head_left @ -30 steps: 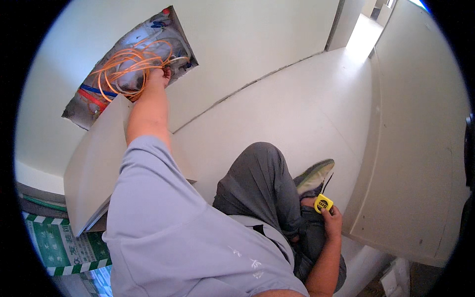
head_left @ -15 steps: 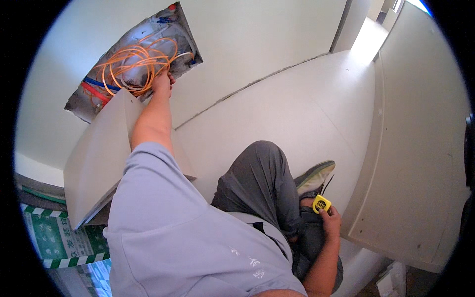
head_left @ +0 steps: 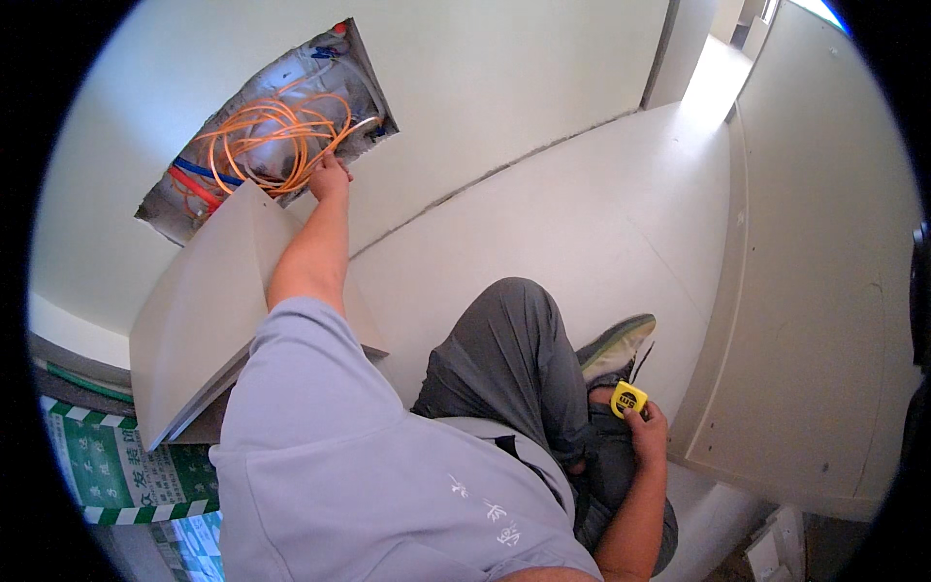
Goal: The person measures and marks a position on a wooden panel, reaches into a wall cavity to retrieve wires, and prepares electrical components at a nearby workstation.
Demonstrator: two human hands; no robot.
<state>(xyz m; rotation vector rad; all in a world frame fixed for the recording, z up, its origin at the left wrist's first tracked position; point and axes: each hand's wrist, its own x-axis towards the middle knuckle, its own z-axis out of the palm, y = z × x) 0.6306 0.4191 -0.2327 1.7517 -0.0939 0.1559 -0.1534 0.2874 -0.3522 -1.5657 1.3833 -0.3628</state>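
My left hand (head_left: 332,178) reaches to a rough-edged wall recess (head_left: 291,76), its fingers closed at the lower right side of a loosely coiled orange cable (head_left: 303,136). The exact grip is partly hidden by the hand. The cable loops spread across the recess, in front of a red conduit (head_left: 197,187) and a blue conduit (head_left: 206,170). By my lower leg, my right hand (head_left: 648,433) is closed round a yellow tape measure (head_left: 629,400) with a black round label.
A pale board box (head_left: 199,306) stands left of my left arm, just below the recess. Green printed sheeting (head_left: 97,461) lies beyond it. A long beige panel (head_left: 805,291) rises on my right. My bent knee (head_left: 504,330) is over the pale floor (head_left: 582,223).
The view has shifted slightly, so the recess sits a little lower. My left hand stays at the orange cable with small finger movement. My right hand keeps the tape measure in place.
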